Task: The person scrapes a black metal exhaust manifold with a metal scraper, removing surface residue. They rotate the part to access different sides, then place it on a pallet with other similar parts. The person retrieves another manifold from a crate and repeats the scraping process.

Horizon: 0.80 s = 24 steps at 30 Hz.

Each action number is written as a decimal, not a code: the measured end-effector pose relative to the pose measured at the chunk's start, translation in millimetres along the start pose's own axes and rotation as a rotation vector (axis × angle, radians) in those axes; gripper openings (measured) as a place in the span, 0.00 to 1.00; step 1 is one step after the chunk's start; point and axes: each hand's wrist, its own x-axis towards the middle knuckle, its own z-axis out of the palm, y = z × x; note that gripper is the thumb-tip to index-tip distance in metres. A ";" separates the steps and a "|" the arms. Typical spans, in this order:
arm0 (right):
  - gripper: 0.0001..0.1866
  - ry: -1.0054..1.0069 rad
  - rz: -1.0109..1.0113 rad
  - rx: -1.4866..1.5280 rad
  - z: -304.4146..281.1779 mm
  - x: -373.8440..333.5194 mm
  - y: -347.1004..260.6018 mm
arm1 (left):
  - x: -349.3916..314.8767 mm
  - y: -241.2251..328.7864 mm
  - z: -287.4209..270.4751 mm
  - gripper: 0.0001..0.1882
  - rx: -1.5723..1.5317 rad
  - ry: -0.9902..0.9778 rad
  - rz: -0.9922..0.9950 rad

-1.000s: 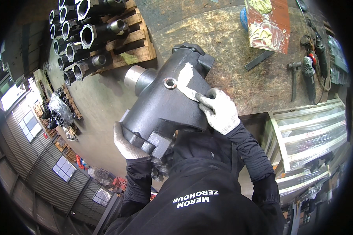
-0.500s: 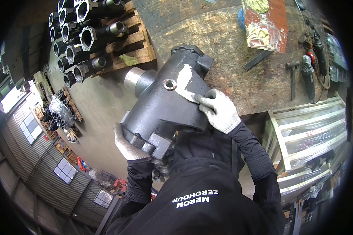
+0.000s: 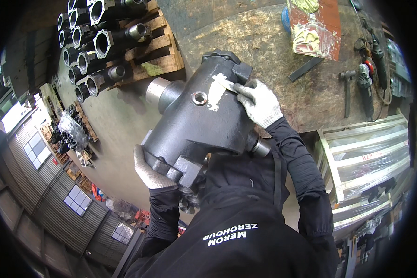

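A large black cast metal housing [image 3: 190,127] lies tilted before me, with a bare metal tube end [image 3: 157,91] on its left. Beside the threaded hole [image 3: 199,98] on its upper face is a smeared patch of cream putty [image 3: 215,96]. My right hand [image 3: 260,104], in a whitish glove, pinches a thin putty-coated spreader [image 3: 225,84] laid against the patch's upper part. Most of the spreader's grip end is hidden by the fingers. My gloved left hand [image 3: 149,171] grips the lower left end of the housing, its fingertips partly out of sight.
A worn workbench [image 3: 264,51] carries a brown board [image 3: 326,34] with putty heaps, a dark flat bar [image 3: 306,69], a hammer [image 3: 347,95] and an angle grinder [image 3: 365,90]. More housings stand on a wooden pallet [image 3: 164,62] at upper left. A wrapped crate [image 3: 366,157] is at right.
My right hand has moved up along the housing with the spreader. The lower tail of putty has been wiped off, leaving a shorter patch. My left hand stays in place.
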 end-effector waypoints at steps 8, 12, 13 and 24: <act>0.17 -0.143 -0.118 0.057 -17.7 -44.6 -22.0 | 0.0 -0.9 -2.3 0.29 0.048 0.025 0.024; 0.18 -0.079 -0.043 0.156 -26.5 -55.7 -20.1 | 0.1 -2.6 -4.9 0.29 -0.023 0.009 -0.002; 0.18 -0.034 -0.019 0.155 -27.2 -53.5 -17.2 | 0.6 -3.3 -5.9 0.29 0.000 0.034 0.016; 0.16 -0.046 -0.061 0.114 -26.1 -59.2 -9.5 | 6.1 -6.1 -15.9 0.27 0.034 0.030 0.057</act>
